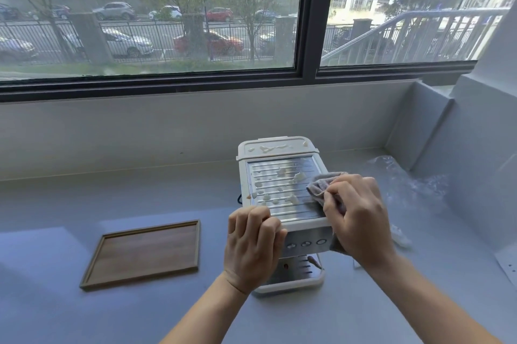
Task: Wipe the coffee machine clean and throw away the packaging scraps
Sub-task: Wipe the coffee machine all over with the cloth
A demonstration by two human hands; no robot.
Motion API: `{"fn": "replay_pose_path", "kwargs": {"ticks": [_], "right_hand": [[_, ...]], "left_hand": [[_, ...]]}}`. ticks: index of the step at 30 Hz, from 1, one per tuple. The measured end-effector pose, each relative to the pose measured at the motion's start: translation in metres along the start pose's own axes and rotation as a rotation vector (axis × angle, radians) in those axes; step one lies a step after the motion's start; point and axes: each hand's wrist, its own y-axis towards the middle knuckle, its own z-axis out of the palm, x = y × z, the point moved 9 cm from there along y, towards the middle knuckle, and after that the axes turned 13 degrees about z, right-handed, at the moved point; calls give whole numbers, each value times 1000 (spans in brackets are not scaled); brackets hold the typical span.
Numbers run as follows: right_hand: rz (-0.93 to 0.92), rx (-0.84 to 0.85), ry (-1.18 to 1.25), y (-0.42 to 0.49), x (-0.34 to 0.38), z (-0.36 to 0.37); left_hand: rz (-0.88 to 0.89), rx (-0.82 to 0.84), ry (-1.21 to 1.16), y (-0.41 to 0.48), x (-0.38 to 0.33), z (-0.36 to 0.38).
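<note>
I am seeing the coffee machine (279,192) standing on a pale grey counter (84,315), slightly right of the middle of my view, with its button panel facing me. Pale blobs and smears (298,176) are sitting on its ribbed metal top plate and on the white lid behind it.

My left hand (253,243) is curling its fingers over the machine's front left top edge, gripping it. My right hand (355,217) is clutching a grey cloth (321,184), bunched in the fingers, and pressing it against the right side of the top plate.

Left of the machine, apart from it, a shallow wooden tray (145,252) is lying flat on the counter. To the machine's right, crumpled clear plastic wrap (402,175) is lying near the corner of the counter, and a small white scrap (401,237) is showing just past my right hand – I cannot tell what it is.

Behind the machine a low grey wall (140,125) is rising to a dark-framed window (167,7), through which daylight is coming – trees, a railing and parked cars are showing outside.
</note>
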Motion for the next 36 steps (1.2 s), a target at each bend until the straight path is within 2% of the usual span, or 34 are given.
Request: {"fn": "replay_pose_path", "kwargs": {"ticks": [3,7,8,12,15,18,22,25,31,35,36], "right_hand": [[-125,86,-37,2,10,3],[151,188,-97,37,-13,10],[155,191,-112,38,-9,12],[-101,228,-107,10,37,23],[-94,294,2,14,32,24],[-72,356,-40,23,14,25],[45,227,-85,30,8,23],[-2,173,-64,17,27,27],[-231,342,16,15,37,25],[54,232,47,48,13,10],[55,190,84,49,20,8]], "left_hand": [[-1,7,-5,-1,-1,0],[-11,7,-12,-2,1,1],[-22,9,-17,-2,1,2],[-57,10,-47,-5,2,2],[-113,10,-64,-3,5,1],[-140,11,-85,-3,6,0],[-148,18,-72,1,6,1],[-144,15,-84,2,5,0],[-113,33,-79,1,7,3],[-110,35,-86,-1,6,3],[-112,31,-84,-1,6,3]]}}
